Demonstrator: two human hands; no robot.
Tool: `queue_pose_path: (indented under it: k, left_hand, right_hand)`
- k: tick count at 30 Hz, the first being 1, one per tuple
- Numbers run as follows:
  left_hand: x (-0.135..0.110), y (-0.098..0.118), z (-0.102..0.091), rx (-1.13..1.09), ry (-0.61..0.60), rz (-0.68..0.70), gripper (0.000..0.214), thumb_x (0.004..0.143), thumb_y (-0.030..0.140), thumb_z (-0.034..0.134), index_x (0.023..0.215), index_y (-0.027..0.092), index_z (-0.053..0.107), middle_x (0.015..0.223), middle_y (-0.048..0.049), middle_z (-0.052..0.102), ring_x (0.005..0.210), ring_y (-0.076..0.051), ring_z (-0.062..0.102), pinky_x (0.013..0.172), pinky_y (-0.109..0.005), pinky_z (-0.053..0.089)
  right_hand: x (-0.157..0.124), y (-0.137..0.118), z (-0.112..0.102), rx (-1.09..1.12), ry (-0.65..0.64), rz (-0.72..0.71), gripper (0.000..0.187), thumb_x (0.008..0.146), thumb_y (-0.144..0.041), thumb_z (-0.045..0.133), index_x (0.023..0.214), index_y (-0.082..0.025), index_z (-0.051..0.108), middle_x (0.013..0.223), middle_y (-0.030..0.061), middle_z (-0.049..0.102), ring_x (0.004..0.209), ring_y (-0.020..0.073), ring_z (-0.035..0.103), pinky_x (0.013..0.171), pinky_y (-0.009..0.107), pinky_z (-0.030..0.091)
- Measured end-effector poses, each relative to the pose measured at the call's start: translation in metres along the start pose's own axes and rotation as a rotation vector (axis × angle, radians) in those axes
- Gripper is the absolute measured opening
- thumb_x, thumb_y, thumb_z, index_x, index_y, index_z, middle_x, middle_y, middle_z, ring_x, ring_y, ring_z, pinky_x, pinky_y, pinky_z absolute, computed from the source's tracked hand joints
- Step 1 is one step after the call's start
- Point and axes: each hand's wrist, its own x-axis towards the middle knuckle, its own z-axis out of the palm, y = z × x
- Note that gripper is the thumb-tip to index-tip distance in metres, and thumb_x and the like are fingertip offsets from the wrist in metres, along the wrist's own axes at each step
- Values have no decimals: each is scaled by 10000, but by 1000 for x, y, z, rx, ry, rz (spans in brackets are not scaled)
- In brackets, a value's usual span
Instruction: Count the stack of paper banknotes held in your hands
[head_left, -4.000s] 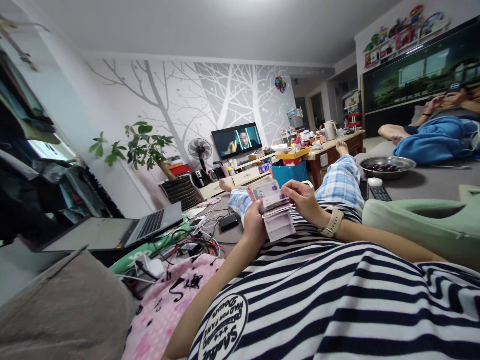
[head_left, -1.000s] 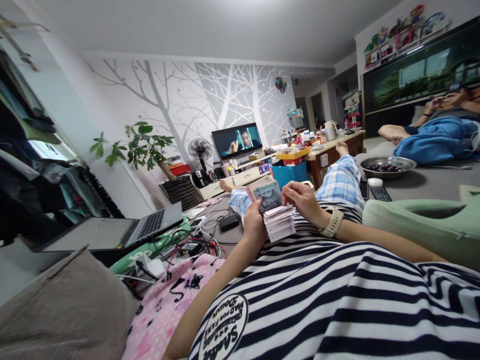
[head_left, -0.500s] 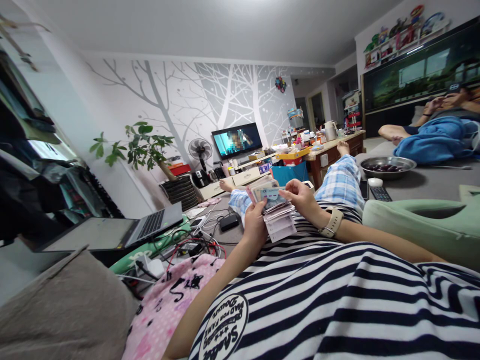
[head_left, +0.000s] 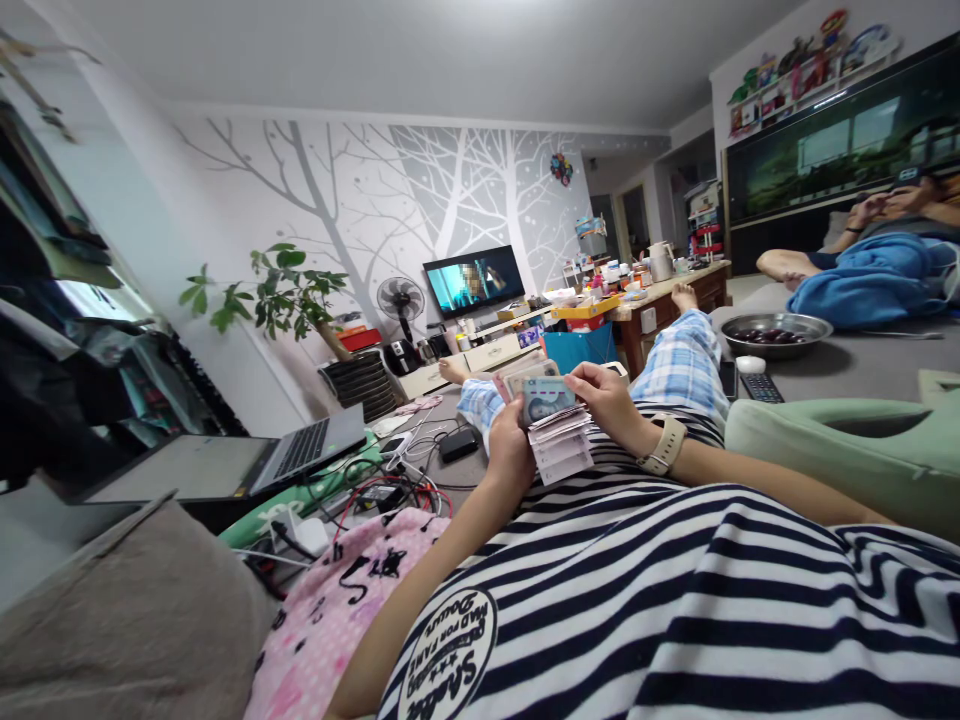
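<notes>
A fanned stack of banknotes (head_left: 561, 445) is gripped in my left hand (head_left: 513, 445), its lower ends hanging over my striped shirt. On top, a blue-grey banknote (head_left: 547, 396) with a printed portrait lies flat towards me. My right hand (head_left: 604, 400), with a pale watch (head_left: 665, 443) on its wrist, pinches that note at its right edge between thumb and finger. Pinkish notes (head_left: 501, 385) show behind it on the left. My left fingers are mostly hidden behind the stack.
An open laptop (head_left: 300, 450) and tangled cables (head_left: 382, 490) lie to the left. To the right are a metal bowl (head_left: 814, 326) of dark round fruit, a remote (head_left: 761, 388) and a green cushion (head_left: 817, 440). Another person with a blue blanket (head_left: 870, 285) sits at far right.
The top blue-grey note now lies flatter, with its portrait showing. My right hand has shifted slightly and still pinches its edge. The picture on the television has changed.
</notes>
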Motion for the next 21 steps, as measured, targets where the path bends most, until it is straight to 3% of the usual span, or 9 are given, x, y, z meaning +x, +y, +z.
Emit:
queue_pose_path:
  k: [10, 21]
  left_hand:
    - [2, 0, -5, 87, -15, 47, 168, 745, 300, 638, 776, 146, 697, 782, -40, 717, 792, -195, 658, 826, -312, 516]
    - [1, 1, -8, 193, 1, 92, 150, 724, 275, 630, 758, 149, 704, 802, -41, 719, 799, -195, 631, 810, -305, 505]
  right_hand:
    - [-4, -8, 1, 50, -39, -20, 459, 778, -629, 631, 630, -206, 532, 566, -29, 426, 545, 121, 366, 518, 279, 297]
    - [-4, -9, 0, 67, -46, -18, 425, 788, -597, 639, 647, -205, 557, 559, -25, 442, 531, 123, 384, 500, 275, 294]
